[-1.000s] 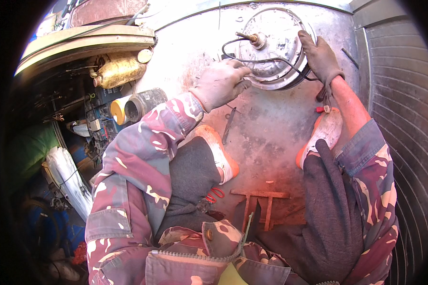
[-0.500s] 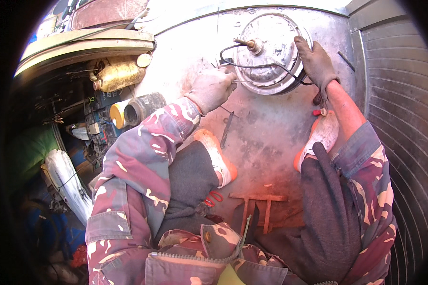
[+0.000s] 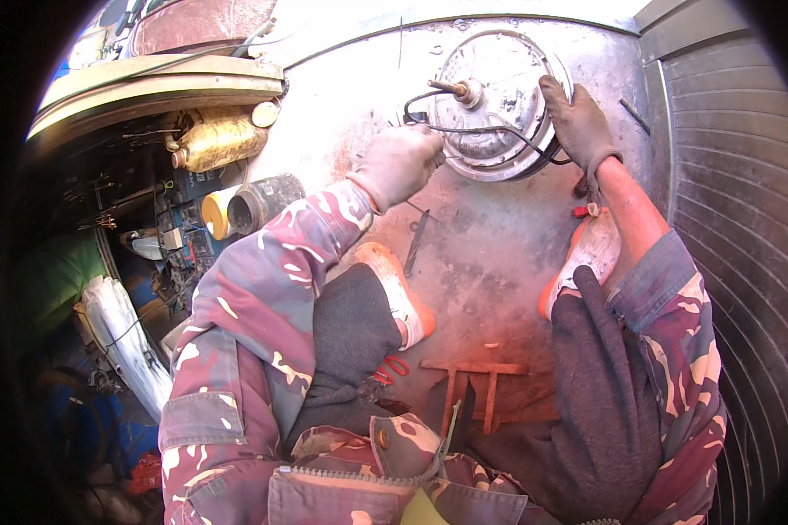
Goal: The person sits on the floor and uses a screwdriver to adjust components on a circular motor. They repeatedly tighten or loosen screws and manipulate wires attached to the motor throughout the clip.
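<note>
A round silver hub motor (image 3: 521, 83) lies on the pale metal floor ahead of me, its threaded axle (image 3: 447, 87) pointing up and left. From the axle a black cable (image 3: 508, 129) loops across the cover to the right rim. My right hand (image 3: 581, 125), in a grey-brown glove, grips the motor's right edge, thumb on the rim. My left hand (image 3: 400, 166), in a similar glove, is closed at the motor's left edge beside the cable. What its fingers hold is hidden by the hand.
Between my shoes lie a dark strip (image 3: 418, 241) and, closer, a reddish metal frame (image 3: 474, 367) and red-handled scissors (image 3: 392, 369). On the left are a dark open jar (image 3: 267, 203), a yellow lid (image 3: 216, 214) and a dirty plastic bottle (image 3: 219, 140). A ribbed metal shutter (image 3: 744, 175) rises at the right.
My left hand has turned and shifted slightly right, hiding the thin metal piece that stuck out by its fingers. The hub motor has shifted a little and its cable lies differently. My right hand keeps its hold.
</note>
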`<control>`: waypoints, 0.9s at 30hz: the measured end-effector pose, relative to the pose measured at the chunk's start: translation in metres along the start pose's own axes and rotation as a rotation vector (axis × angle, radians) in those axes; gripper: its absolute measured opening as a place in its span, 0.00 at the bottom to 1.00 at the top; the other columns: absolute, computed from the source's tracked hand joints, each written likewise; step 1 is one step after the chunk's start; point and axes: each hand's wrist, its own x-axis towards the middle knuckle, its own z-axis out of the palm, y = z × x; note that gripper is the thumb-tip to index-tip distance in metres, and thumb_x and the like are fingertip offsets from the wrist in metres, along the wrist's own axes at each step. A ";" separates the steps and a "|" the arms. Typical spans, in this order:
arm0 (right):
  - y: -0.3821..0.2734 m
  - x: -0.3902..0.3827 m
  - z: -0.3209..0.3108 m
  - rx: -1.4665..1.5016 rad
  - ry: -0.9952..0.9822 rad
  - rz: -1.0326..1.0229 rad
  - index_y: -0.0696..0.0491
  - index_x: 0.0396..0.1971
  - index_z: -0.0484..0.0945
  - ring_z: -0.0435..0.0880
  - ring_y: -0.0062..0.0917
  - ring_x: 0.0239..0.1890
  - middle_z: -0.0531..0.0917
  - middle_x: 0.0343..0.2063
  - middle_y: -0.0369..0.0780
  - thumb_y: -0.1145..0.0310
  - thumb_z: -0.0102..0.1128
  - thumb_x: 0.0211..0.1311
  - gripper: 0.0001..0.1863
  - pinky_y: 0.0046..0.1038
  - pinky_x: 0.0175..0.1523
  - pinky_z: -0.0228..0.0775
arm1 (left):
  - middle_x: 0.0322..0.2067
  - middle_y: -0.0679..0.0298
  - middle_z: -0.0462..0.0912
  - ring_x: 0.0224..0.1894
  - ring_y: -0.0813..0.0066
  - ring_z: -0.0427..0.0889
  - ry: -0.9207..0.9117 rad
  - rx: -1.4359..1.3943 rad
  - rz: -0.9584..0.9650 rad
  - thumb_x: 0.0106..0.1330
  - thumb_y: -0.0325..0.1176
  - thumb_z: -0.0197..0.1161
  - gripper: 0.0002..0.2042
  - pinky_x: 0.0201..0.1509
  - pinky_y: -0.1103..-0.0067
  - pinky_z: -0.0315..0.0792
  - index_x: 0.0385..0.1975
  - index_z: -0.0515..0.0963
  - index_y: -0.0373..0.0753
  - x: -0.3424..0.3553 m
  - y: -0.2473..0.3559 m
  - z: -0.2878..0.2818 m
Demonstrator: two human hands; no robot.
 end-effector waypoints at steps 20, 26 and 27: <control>-0.005 -0.007 -0.003 0.037 0.002 -0.005 0.68 0.53 0.78 0.88 0.50 0.54 0.87 0.46 0.61 0.27 0.52 0.68 0.48 0.41 0.62 0.76 | 0.36 0.54 0.89 0.41 0.54 0.88 -0.097 0.084 -0.048 0.73 0.52 0.65 0.21 0.48 0.64 0.80 0.41 0.84 0.36 -0.010 -0.002 0.001; -0.002 -0.004 -0.002 0.018 -0.006 0.010 0.68 0.53 0.78 0.88 0.51 0.54 0.86 0.46 0.63 0.27 0.52 0.68 0.48 0.42 0.61 0.76 | 0.25 0.59 0.85 0.25 0.72 0.85 -0.430 -0.829 -0.925 0.76 0.69 0.50 0.37 0.29 0.76 0.78 0.35 0.83 0.32 -0.002 -0.008 -0.006; -0.002 -0.003 -0.001 0.015 0.005 0.005 0.68 0.53 0.78 0.88 0.52 0.54 0.86 0.46 0.63 0.27 0.52 0.68 0.48 0.42 0.61 0.76 | 0.24 0.59 0.85 0.24 0.72 0.85 -0.481 -0.878 -0.918 0.76 0.69 0.50 0.37 0.29 0.76 0.78 0.35 0.82 0.32 -0.001 -0.005 -0.007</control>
